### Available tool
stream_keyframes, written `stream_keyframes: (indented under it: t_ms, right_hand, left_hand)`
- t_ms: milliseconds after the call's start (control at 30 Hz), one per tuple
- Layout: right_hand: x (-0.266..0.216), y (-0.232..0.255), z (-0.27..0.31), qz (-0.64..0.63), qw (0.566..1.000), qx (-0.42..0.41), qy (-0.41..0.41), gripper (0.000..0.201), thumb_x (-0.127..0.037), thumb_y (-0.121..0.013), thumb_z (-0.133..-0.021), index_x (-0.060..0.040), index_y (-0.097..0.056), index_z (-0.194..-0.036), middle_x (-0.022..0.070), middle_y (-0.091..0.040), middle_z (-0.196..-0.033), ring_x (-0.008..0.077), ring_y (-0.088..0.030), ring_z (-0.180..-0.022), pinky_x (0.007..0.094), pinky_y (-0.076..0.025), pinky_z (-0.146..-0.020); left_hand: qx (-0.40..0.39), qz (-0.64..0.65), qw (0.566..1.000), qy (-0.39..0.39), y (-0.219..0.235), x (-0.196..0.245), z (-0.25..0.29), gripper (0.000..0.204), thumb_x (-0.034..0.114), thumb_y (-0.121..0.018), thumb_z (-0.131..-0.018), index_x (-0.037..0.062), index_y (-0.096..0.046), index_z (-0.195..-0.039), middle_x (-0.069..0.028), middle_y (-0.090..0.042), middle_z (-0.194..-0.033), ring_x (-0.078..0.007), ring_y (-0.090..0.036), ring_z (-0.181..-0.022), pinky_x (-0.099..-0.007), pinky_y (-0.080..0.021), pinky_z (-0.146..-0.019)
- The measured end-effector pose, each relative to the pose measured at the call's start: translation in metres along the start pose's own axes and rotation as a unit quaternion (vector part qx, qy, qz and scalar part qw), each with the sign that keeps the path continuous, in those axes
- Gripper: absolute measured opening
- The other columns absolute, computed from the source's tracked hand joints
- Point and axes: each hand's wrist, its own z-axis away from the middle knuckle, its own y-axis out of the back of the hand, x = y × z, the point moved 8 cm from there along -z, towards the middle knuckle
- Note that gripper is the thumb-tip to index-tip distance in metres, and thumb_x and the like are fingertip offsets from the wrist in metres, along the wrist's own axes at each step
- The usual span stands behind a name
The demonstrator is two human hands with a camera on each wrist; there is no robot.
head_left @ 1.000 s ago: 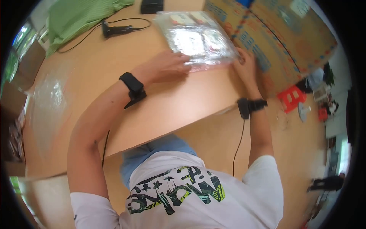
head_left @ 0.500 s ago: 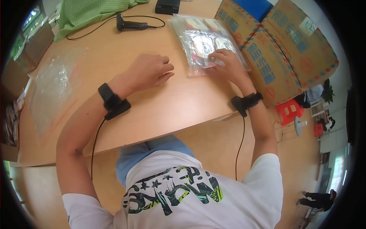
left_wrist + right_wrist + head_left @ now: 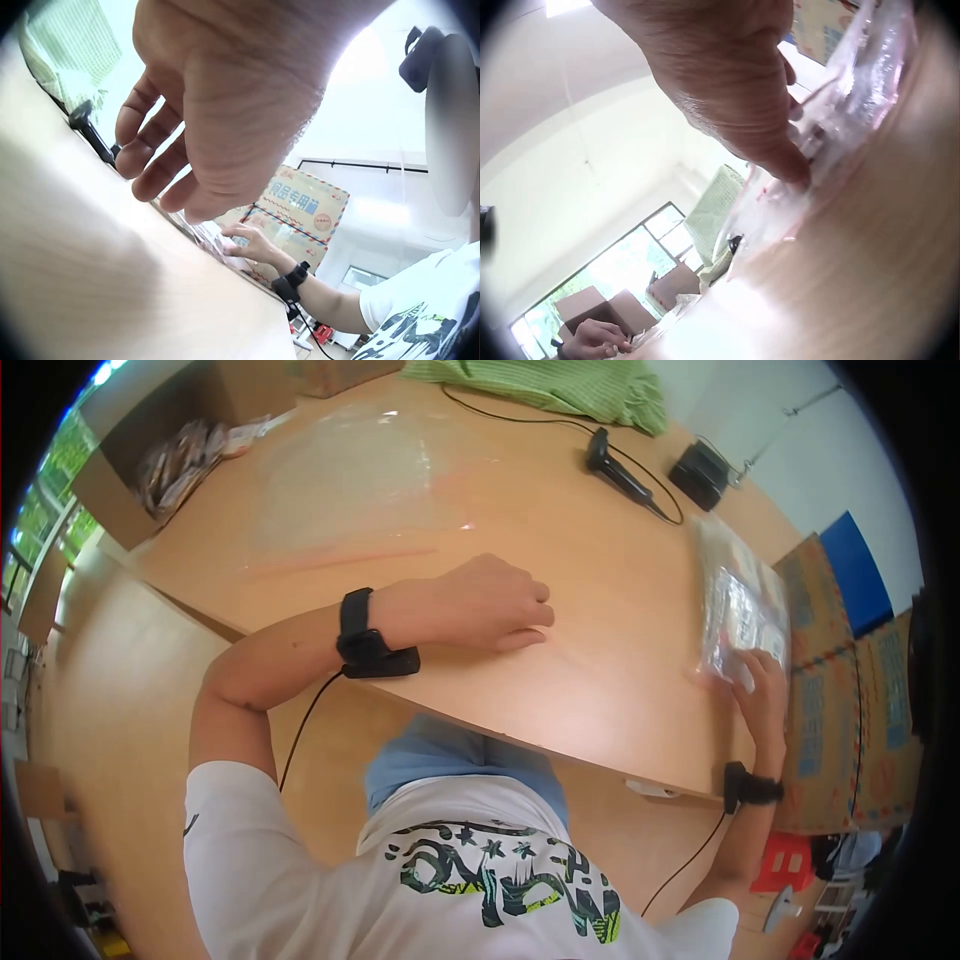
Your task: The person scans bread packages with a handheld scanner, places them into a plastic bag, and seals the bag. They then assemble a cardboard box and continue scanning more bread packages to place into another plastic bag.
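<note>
My right hand [image 3: 762, 695] rests on the near end of a clear plastic bag [image 3: 738, 595] holding several flat packs, at the right of the table. In the right wrist view its thumb touches the bag's crinkled film [image 3: 866, 97], with the other fingers partly hidden behind it. Loosely bent fingers and nothing in the grasp mark my left hand [image 3: 480, 605], which hovers low over the table's middle. A large flat clear bag [image 3: 340, 490] lies on the table beyond the left forearm.
Printed cardboard cartons [image 3: 880, 720] and a blue panel [image 3: 855, 575] stand along the right side. A corded barcode scanner [image 3: 620, 475], a black box [image 3: 700, 473] and a green checked cloth [image 3: 560, 390] lie at the back. An open carton [image 3: 120, 490] with packets stands far left.
The head view has swung left, so the filled bag now appears farther right. My left hand has come away from that bag; my right hand has moved from its side edge onto its near end.
</note>
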Motion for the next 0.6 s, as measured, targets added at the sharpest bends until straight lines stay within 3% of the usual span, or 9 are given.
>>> stream_keyframes:
  t_ms: [133,167,267,467,567,600]
  right_hand:
    - [-0.032,0.012,-0.019,-0.110,0.987,-0.111,-0.026,0.047,-0.004,-0.071,-0.068,-0.0047,-0.061,-0.114,0.0137,-0.060,-0.109,0.0311,-0.059,-0.098,0.0359,-0.046,-0.086]
    - [-0.050,0.015,-0.029,-0.197,0.974,-0.109,-0.018,0.049,-0.005,-0.073,-0.067,-0.0024,-0.061,-0.114,0.0133,-0.061,-0.107,0.0295,-0.059,-0.099,0.0339,-0.045,-0.087]
    - [-0.107,0.015,-0.065,-0.296,0.942,-0.153,0.045,0.047,-0.006,-0.074,-0.067,-0.0013,-0.061,-0.112,0.0132,-0.061,-0.104,0.0296,-0.059,-0.098,0.0327,-0.045,-0.087]
    - [-0.223,-0.018,-0.136,-0.302,0.916,-0.184,0.192,0.038,-0.012,-0.073,-0.074,-0.0055,-0.064,-0.110,0.0100,-0.062,-0.100,0.0273,-0.060,-0.087,0.0347,-0.049,-0.070]
    - [-0.267,-0.045,-0.160,-0.317,0.899,-0.204,0.222,0.034,-0.013,-0.072,-0.076,-0.0062,-0.064,-0.109,0.0099,-0.061,-0.098,0.0277,-0.060,-0.083,0.0351,-0.049,-0.069]
    - [-0.281,-0.053,-0.167,-0.328,0.893,-0.204,0.232,0.033,-0.013,-0.071,-0.077,-0.0063,-0.064,-0.109,0.0101,-0.061,-0.097,0.0277,-0.059,-0.082,0.0351,-0.049,-0.069]
  left_hand:
    - [-0.010,-0.006,0.996,0.085,0.011,-0.037,0.042,0.020,0.025,-0.061,-0.086,0.0103,-0.063,-0.100,-0.0078,-0.060,-0.089,-0.0273,-0.059,-0.084,-0.0400,-0.048,-0.070]
    - [-0.016,-0.014,0.994,0.104,0.014,-0.047,0.052,0.023,0.026,-0.061,-0.086,0.0103,-0.063,-0.103,-0.0079,-0.061,-0.093,-0.0274,-0.059,-0.087,-0.0398,-0.049,-0.072]
    - [-0.002,-0.042,0.985,0.168,0.031,-0.078,0.075,0.031,0.029,-0.062,-0.086,0.0101,-0.062,-0.109,-0.0092,-0.060,-0.106,-0.0289,-0.056,-0.098,-0.0405,-0.048,-0.080]
    - [-0.048,-0.105,0.938,0.326,0.061,-0.141,0.158,0.052,0.038,-0.065,-0.082,0.0105,-0.057,-0.125,-0.0151,-0.054,-0.125,-0.0323,-0.050,-0.114,-0.0411,-0.043,-0.095]
    - [-0.110,-0.018,0.889,0.444,0.060,-0.163,0.202,0.057,0.041,-0.066,-0.082,0.0098,-0.056,-0.128,-0.0164,-0.053,-0.128,-0.0328,-0.050,-0.117,-0.0418,-0.042,-0.098]
    - [-0.084,0.007,0.904,0.419,0.061,-0.168,0.210,0.056,0.041,-0.065,-0.083,0.0097,-0.055,-0.129,-0.0160,-0.053,-0.128,-0.0323,-0.050,-0.116,-0.0413,-0.042,-0.097]
